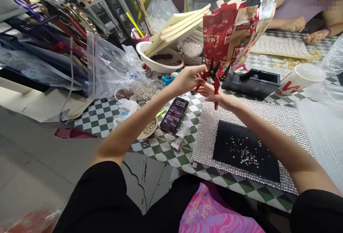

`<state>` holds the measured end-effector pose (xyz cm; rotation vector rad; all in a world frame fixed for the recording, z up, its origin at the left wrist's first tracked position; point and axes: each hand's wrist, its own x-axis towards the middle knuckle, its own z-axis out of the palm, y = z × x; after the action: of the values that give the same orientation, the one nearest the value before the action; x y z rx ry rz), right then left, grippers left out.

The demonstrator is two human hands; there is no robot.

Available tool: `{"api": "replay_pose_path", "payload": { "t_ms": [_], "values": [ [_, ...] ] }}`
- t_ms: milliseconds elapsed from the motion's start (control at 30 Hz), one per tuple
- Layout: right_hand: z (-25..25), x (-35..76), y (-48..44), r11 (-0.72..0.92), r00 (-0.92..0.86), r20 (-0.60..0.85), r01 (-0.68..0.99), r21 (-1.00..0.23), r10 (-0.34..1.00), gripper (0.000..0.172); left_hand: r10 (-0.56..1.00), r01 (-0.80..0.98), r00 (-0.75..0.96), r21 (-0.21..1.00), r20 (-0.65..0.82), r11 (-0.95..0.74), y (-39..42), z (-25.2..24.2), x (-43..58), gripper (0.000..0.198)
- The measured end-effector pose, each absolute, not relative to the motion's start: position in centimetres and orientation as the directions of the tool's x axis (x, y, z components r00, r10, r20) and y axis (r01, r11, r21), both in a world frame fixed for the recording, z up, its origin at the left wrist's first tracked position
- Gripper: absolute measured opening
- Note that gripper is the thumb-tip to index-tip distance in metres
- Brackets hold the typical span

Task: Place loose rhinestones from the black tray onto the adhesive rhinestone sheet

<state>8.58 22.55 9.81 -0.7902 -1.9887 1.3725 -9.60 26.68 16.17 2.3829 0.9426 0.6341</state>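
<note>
A pair of red-handled snips (213, 77) with black pointed blades and a coil spring is held up over the table, blades apart and pointing away from me. My left hand (189, 79) has its fingers closed round the left handle. The right handle lies against my right hand (220, 99), whose thumb and fingers grip near it; part of that grasp is hidden. Below my right forearm, a black ribbed tray (230, 136) carries many small shiny rhinestones (249, 156). It rests on a silvery studded mat (205, 133).
A phone (174, 114), a tube (182, 133) and a dish of beads (150, 127) lie left of the mat. Behind stand a red paper bag (218, 35), a black tape dispenser (253, 83), a lidded cup (300, 79) and a white bowl (163, 68). Another person's hands (294, 24) are at upper right.
</note>
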Motion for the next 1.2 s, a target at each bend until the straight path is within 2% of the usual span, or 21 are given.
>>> {"api": "replay_pose_path", "payload": {
  "t_ms": [100, 167, 233, 267, 300, 333, 433, 633, 733, 900, 967, 1033, 1133, 1200],
  "values": [
    [9.5, 8.9, 20.2, 0.184, -0.639, 0.102, 0.062, -0.981, 0.762, 0.069, 0.742, 0.483, 0.658, 0.684, 0.129, -0.547, 24.6, 15.4, -9.1, 0.01],
    [9.3, 9.3, 18.9, 0.114, -0.635, 0.056, 0.051, -0.992, 0.77, 0.062, 0.725, 0.502, 0.686, 0.68, 0.064, -0.534, 23.3, 15.1, -9.4, 0.018],
    [9.4, 10.0, 17.8, 0.051, -0.6, 0.012, 0.049, -0.997, 0.8, 0.049, 0.754, 0.639, 0.656, 0.557, -0.034, -0.53, 21.5, 14.7, -10.1, 0.023],
    [9.4, 10.4, 17.3, 0.025, -0.566, -0.003, 0.041, -0.999, 0.824, 0.04, 0.795, 0.738, 0.6, 0.445, -0.087, -0.508, 20.5, 14.3, -10.5, 0.023],
    [9.5, 10.9, 16.8, 0.005, -0.522, -0.013, 0.032, -0.999, 0.853, 0.031, 0.844, 0.842, 0.514, 0.277, -0.151, -0.463, 19.3, 13.8, -10.8, 0.022],
    [9.7, 11.5, 16.3, 0.0, -0.465, -0.014, 0.029, -1.0, 0.885, 0.024, 0.865, 0.876, 0.47, 0.209, -0.173, -0.435, 18.1, 13.2, -11.2, 0.022],
    [10.2, 13.6, 14.8, 0.058, -0.264, 0.028, 0.108, -0.993, 0.964, 0.015, 0.89, 0.917, 0.399, 0.127, -0.221, -0.379, 14.6, 10.8, -11.9, 0.02],
    [11.7, 17.2, 11.7, 0.147, -0.027, 0.149, 0.408, -0.901, 0.988, 0.02, 0.96, 0.972, 0.233, 0.076, -0.158, -0.224, 12.2, 7.3, -11.7, 0.024],
    [12.3, 18.5, 10.3, 0.176, 0.012, 0.207, 0.484, -0.857, 0.978, 0.02, 0.972, 0.971, 0.212, 0.13, -0.099, -0.198, 12.6, 7.6, -11.6, 0.022],
    [12.4, 19.3, 8.6, 0.215, -0.03, 0.222, 0.414, -0.885, 0.975, 0.016, 0.956, 0.904, 0.292, 0.33, -0.015, -0.271, 13.3, 10.2, -9.7, 0.018],
    [12.1, 18.9, 8.4, 0.215, -0.068, 0.204, 0.318, -0.923, 0.977, 0.019, 0.925, 0.794, 0.374, 0.492, 0.07, -0.358, 13.4, 10.9, -7.8, 0.016],
    [11.9, 18.3, 8.7, 0.188, -0.13, 0.169, 0.157, -0.969, 0.977, 0.029, 0.879, 0.637, 0.439, 0.626, 0.185, -0.45, 13.6, 11.2, -5.6, 0.015],
    [11.8, 17.5, 9.7, 0.121, -0.206, 0.13, -0.06, -0.991, 0.97, 0.036, 0.839, 0.487, 0.472, 0.714, 0.27, -0.504, 14.3, 10.9, -2.5, 0.015],
    [12.0, 17.4, 10.4, 0.099, -0.205, 0.122, -0.118, -0.988, 0.971, 0.039, 0.839, 0.444, 0.476, 0.751, 0.265, -0.489, 15.0, 10.4, -1.1, 0.013]
  ]
}}
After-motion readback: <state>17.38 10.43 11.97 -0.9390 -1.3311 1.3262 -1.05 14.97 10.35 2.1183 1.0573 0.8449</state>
